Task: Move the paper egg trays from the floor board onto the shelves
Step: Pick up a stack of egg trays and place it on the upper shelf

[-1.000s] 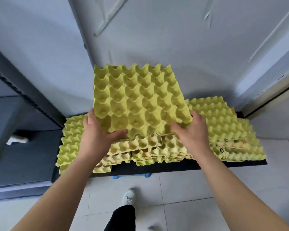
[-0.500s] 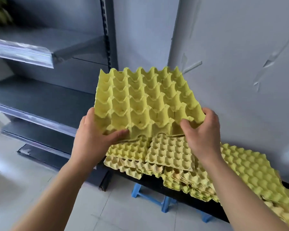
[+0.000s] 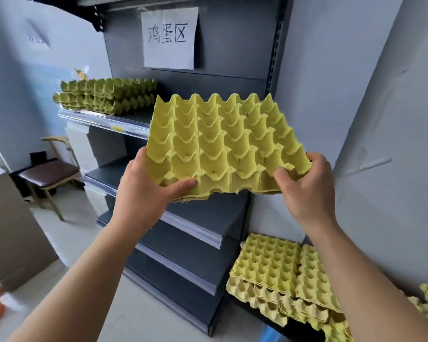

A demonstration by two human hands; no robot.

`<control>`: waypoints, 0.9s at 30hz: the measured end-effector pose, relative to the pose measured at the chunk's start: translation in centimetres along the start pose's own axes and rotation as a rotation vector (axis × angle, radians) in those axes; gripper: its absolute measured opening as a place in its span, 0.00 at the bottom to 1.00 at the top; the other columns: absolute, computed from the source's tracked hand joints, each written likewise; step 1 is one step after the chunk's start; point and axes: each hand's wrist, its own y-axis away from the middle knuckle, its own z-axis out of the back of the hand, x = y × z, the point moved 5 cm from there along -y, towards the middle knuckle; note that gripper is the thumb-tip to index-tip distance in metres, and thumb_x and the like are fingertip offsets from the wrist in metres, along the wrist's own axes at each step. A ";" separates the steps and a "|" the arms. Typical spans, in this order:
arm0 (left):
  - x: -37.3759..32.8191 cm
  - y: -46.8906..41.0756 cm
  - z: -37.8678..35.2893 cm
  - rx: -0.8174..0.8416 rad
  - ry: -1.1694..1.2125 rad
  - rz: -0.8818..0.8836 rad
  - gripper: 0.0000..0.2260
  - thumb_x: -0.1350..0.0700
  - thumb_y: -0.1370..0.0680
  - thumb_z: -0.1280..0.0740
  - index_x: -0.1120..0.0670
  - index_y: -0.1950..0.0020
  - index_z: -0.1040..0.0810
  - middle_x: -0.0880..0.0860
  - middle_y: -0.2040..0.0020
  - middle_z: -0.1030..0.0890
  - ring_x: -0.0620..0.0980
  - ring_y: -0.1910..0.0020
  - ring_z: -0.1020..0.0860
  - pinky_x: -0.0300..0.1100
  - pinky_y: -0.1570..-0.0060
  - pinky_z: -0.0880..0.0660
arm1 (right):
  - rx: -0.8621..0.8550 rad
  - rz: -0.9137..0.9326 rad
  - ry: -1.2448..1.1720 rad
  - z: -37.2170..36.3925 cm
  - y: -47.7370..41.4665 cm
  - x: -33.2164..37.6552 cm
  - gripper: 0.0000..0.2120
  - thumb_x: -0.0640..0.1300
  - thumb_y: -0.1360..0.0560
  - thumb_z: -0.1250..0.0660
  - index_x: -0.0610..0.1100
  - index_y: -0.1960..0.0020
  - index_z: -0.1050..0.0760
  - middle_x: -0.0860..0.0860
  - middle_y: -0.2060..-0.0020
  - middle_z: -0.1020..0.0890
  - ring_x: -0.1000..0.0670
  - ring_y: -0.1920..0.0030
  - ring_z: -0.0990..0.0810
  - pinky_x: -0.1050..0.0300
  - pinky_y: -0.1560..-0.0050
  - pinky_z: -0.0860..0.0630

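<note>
I hold a yellow paper egg tray (image 3: 223, 141), perhaps a thin stack, tilted in the air in front of the dark grey shelves (image 3: 203, 218). My left hand (image 3: 143, 191) grips its near left corner, thumb on top. My right hand (image 3: 304, 188) grips its near right corner. A stack of egg trays on the upper shelf (image 3: 104, 96) sits at the left. More egg trays on the floor board (image 3: 277, 275) lie overlapping at the lower right, below my right forearm.
A paper sign (image 3: 169, 37) with handwritten characters hangs on the shelf's back panel. A wooden chair with a brown seat (image 3: 48, 174) stands at the left on the tiled floor. A grey wall (image 3: 381, 119) runs along the right. Lower shelf boards hold nothing.
I have turned left and raised the tray from the floor pile up toward the shelves. The shelf unit, its sign and the stack on the upper shelf have come into view.
</note>
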 end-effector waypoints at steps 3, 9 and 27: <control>2.2 -2.3 4.6 -0.027 -0.027 -0.005 0.33 0.41 0.37 0.22 0.45 0.38 0.33 0.38 0.53 0.28 0.44 0.47 0.30 0.40 0.50 0.36 | 0.025 -0.013 -0.022 -4.8 0.3 3.4 0.23 0.58 0.37 0.36 0.45 0.47 0.30 0.53 0.51 0.27 0.48 0.48 0.27 0.48 0.49 0.26; 7.5 -8.0 11.0 -0.056 -0.043 0.037 0.37 0.43 0.35 0.23 0.52 0.31 0.33 0.42 0.48 0.29 0.42 0.48 0.32 0.39 0.50 0.37 | 0.057 0.053 -0.044 -14.0 -1.1 9.1 0.17 0.56 0.36 0.34 0.45 0.56 0.30 0.53 0.60 0.25 0.48 0.56 0.26 0.51 0.59 0.25; 23.4 -34.8 18.9 -0.233 -0.009 0.100 0.48 0.39 0.43 0.21 0.52 0.29 0.37 0.47 0.38 0.27 0.49 0.39 0.27 0.44 0.43 0.30 | 0.138 0.265 -0.083 -42.0 -17.1 19.0 0.24 0.66 0.37 0.36 0.46 0.55 0.27 0.49 0.57 0.23 0.48 0.56 0.24 0.52 0.58 0.26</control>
